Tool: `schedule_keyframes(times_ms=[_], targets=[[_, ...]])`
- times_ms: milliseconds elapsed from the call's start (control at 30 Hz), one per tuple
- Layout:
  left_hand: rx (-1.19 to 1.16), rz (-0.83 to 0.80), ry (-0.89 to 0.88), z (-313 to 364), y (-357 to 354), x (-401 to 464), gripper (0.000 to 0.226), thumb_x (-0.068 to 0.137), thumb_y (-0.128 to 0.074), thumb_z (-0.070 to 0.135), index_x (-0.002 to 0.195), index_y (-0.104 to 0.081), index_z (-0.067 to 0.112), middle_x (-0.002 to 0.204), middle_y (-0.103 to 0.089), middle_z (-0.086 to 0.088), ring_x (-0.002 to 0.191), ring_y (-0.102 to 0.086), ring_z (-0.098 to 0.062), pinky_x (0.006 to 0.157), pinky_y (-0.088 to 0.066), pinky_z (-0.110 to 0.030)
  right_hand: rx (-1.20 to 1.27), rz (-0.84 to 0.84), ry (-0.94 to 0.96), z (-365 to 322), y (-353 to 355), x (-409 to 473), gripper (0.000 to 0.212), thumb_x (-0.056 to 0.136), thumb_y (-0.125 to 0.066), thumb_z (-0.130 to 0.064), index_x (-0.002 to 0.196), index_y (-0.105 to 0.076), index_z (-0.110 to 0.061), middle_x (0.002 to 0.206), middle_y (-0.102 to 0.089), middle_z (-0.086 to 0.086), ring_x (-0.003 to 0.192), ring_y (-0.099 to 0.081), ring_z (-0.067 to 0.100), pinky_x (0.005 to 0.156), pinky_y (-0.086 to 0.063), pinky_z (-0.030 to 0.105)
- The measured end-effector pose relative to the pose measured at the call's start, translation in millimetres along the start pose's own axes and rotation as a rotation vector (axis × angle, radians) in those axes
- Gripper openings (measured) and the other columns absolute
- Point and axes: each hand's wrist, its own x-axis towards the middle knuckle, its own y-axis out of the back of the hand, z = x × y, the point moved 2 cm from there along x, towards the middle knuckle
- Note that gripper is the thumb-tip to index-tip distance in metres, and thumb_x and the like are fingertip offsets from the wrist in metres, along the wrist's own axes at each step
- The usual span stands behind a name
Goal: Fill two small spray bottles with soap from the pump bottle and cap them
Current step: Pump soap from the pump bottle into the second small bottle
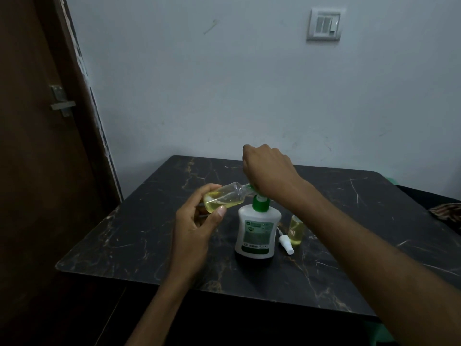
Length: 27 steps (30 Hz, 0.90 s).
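I see the pump bottle (257,233) upright near the middle of the dark table (139,236), well back from the near edge and from the left edge. My right hand (268,171) sits on top of its green pump head, palm down, knuckles toward the wall; the hand covers the head, so I cannot tell how its fingers lie or whether they curl round anything. My left hand (197,221) holds a small bottle (224,197) tilted almost flat, thumb and fingers curled round its base end, its neck against the green spout under my right hand. Yellow soap pools along the lower side of that bottle, filling it partway.

A second small bottle (296,231) stands just right of the pump bottle, its top cut off from view by my right forearm. A white spray cap (286,243) lies on the table between the two, its tube running back behind the pump bottle.

Bare tabletop lies to the left and front of the pump bottle. On the right, the table's far corner meets a dark, patterned thing (446,212) I cannot make out. A wall (224,83) stands close behind the table, a door (37,146) at left.
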Motion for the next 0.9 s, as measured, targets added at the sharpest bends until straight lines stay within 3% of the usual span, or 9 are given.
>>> schedule_keyframes(times_ms=[167, 333, 467, 633, 900], targets=[[0.003, 0.002, -0.025, 5, 4, 4, 0.04, 0.092, -0.07, 0.026, 0.133, -0.069, 0.03, 0.121, -0.075, 0.016, 0.109, -0.073, -0.009, 0.084, -0.061, -0.022, -0.002, 0.025, 0.03, -3, 6, 5, 0.003, 0.096, -0.052, -0.011, 0.097, -0.049, -0.013, 0.075, -0.042, 0.001, 0.063, -0.043, 0.019, 0.057, -0.033, 0.034], [0.0, 0.005, -0.016, 2, 0, 2, 0.037, 0.094, -0.071, 0.023, 0.131, -0.07, 0.029, 0.12, -0.076, 0.015, 0.108, -0.073, -0.01, 0.084, -0.06, -0.021, 0.019, -0.01, 0.016, 2, -3, -2, 0.01, 0.094, -0.053, -0.005, 0.097, -0.047, -0.013, 0.072, -0.036, -0.001, 0.058, -0.033, 0.014, 0.056, -0.031, 0.033], [0.003, 0.008, 0.004, 0, 1, 0, 0.037, 0.1, -0.073, 0.012, 0.131, -0.07, 0.031, 0.12, -0.075, 0.017, 0.108, -0.073, -0.008, 0.085, -0.061, -0.025, 0.018, 0.011, 0.001, 2, -3, 0, 0.008, 0.095, -0.053, -0.009, 0.094, -0.046, -0.013, 0.071, -0.037, 0.0, 0.057, -0.035, 0.015, 0.055, -0.031, 0.033], [0.033, 0.013, -0.035, 6, 3, 4, 0.04, 0.093, -0.07, 0.028, 0.132, -0.069, 0.032, 0.122, -0.074, 0.017, 0.11, -0.072, -0.01, 0.085, -0.061, -0.023, 0.026, 0.027, 0.019, 4, 2, 4, 0.006, 0.098, -0.051, -0.018, 0.099, -0.051, -0.011, 0.08, -0.048, 0.004, 0.067, -0.047, 0.022, 0.058, -0.038, 0.035], [0.031, 0.017, -0.016, -1, 2, 1, 0.039, 0.1, -0.072, 0.008, 0.131, -0.069, 0.031, 0.121, -0.074, 0.021, 0.11, -0.072, -0.005, 0.089, -0.06, -0.022, 0.049, 0.003, -0.008, 3, -8, -1, 0.004, 0.096, -0.053, -0.011, 0.096, -0.049, -0.012, 0.075, -0.043, 0.001, 0.059, -0.037, 0.016, 0.056, -0.032, 0.034]])
